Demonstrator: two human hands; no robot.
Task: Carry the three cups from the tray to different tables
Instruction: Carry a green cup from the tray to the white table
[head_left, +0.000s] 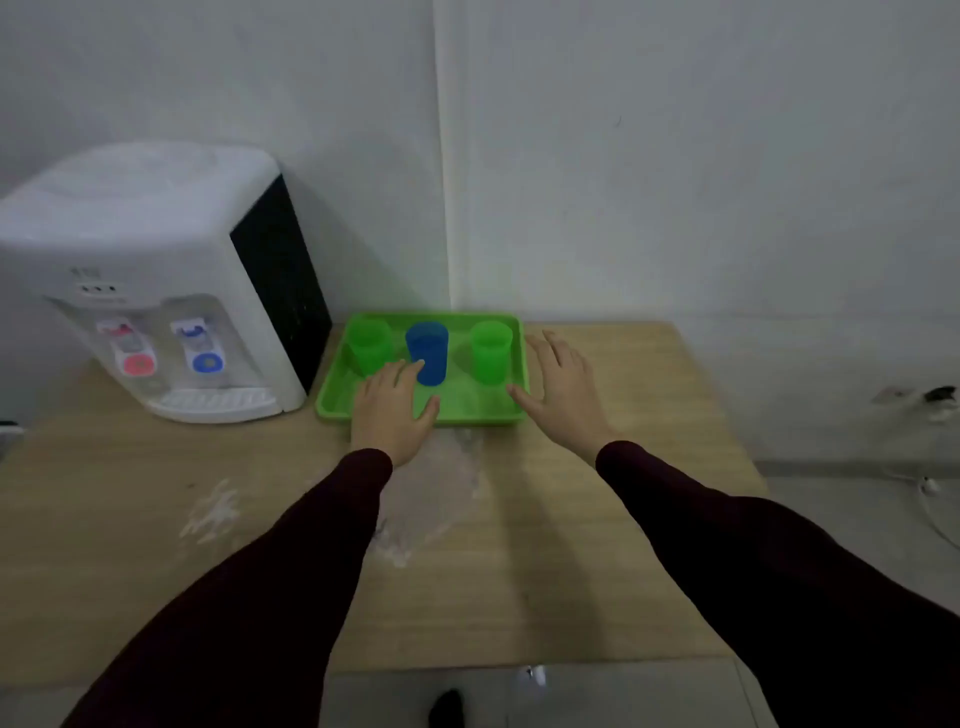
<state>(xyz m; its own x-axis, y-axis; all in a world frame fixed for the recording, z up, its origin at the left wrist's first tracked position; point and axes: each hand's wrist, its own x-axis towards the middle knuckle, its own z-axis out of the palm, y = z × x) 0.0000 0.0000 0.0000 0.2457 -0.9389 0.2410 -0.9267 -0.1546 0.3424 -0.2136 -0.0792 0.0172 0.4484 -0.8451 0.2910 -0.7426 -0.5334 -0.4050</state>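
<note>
Green tray on desk holds three upright cups: green cup, blue cup, green cup. Left hand and right hand hover, each grip spread apart, empty.

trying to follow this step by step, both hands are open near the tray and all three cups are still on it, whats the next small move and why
Probably close the left hand around the blue cup. Its fingertips are already next to that cup, while the right hand is spread open at the tray's right edge, not on the right green cup. Neither hand holds anything yet.
</note>
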